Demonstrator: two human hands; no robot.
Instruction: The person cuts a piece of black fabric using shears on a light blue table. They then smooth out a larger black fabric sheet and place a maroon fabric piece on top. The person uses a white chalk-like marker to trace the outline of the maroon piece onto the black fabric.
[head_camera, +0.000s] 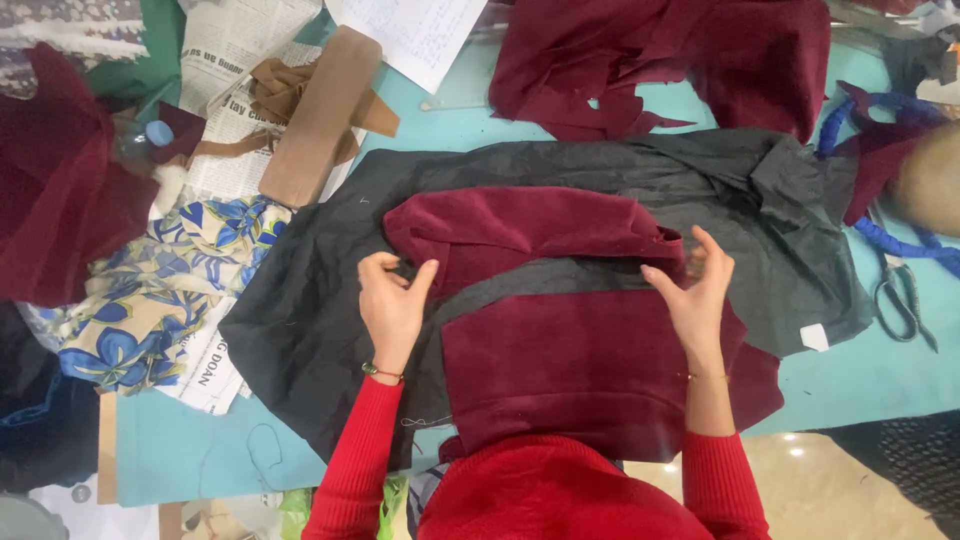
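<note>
A dark red velvet piece (540, 330) lies on a sheet of black lining fabric (300, 320) spread over the turquoise table (180, 450). A black strip (540, 280) crosses the velvet from side to side. My left hand (392, 305) pinches the left edge of the velvet where it meets the black fabric. At the right end of the fold, my right hand (697, 290) rests with its fingers spread, touching the velvet. Both sleeves are red.
More dark red velvet (680, 55) is heaped at the top, and another heap (50, 190) at the left. A blue-flowered cloth (160, 290), newspaper (240, 40) and a brown cardboard piece (320, 115) lie at upper left. Scissors (905, 295) and blue cord (900, 240) are at the right.
</note>
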